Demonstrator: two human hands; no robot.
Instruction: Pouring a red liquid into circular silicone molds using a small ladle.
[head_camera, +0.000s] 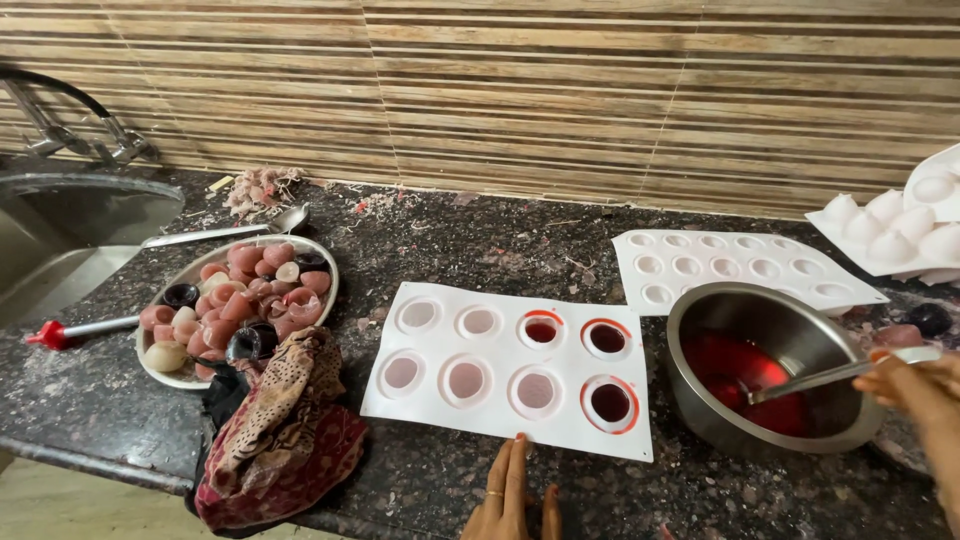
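The right hand (915, 388), at the counter's right edge, is closed on a spoon (815, 380) dipped into red liquid in a steel bowl (700, 385), while the left hand (508, 492), fingers flat and holding nothing, presses the near edge of the white mould (500, 400) beside the bowl.

Surface: dark speckled stone counter (450, 240), littered with pale crumbs.
Left: plate (322, 262) of pink and dark moulded pieces, patterned cloth (285, 430) beside it, red-tipped tool (75, 330).
Middle: white mould (500, 420), eight cavities.
Right: steel bowl (700, 400), second white mould (740, 265), stacked moulds (900, 225).
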